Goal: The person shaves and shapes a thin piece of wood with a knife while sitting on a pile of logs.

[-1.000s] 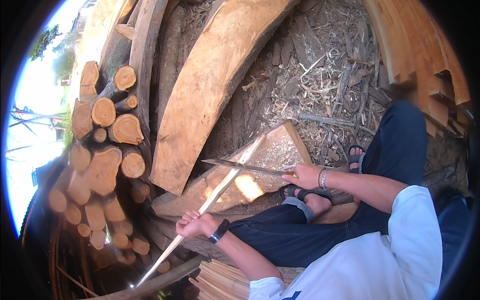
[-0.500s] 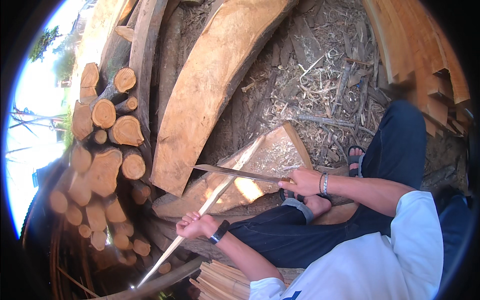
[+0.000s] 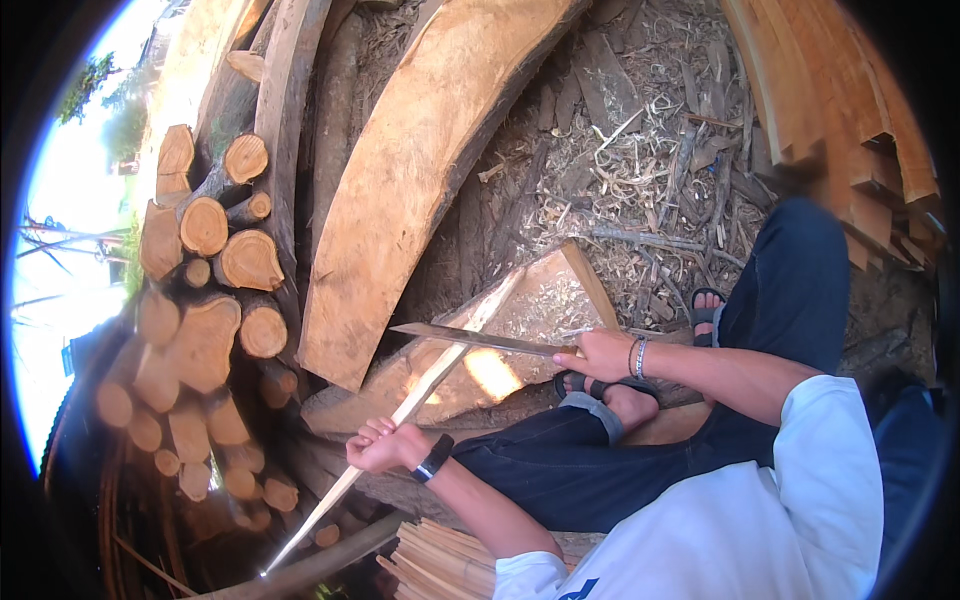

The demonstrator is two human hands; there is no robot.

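My left hand (image 3: 385,445) is closed round a long pale wooden stick (image 3: 432,378), which slants from the lower left up to the right. The stick's far end rests on a thick wooden slab (image 3: 545,305) scattered with shavings. My right hand (image 3: 598,356) grips the handle of a machete (image 3: 485,340). Its long blade points left and crosses the stick above my left hand. Whether the edge touches the wood I cannot tell.
Stacked cut logs (image 3: 215,335) stand at the left. A broad curved plank (image 3: 420,170) lies beyond the slab. Sawn boards (image 3: 840,130) are piled at the far right, and a bundle of thin sticks (image 3: 440,562) lies near my body. Shavings and bark (image 3: 640,160) litter the ground.
The machete and my right hand have shifted slightly away from me along the stick, and more of the blade's flat shows. My left hand keeps its hold, nearly still.
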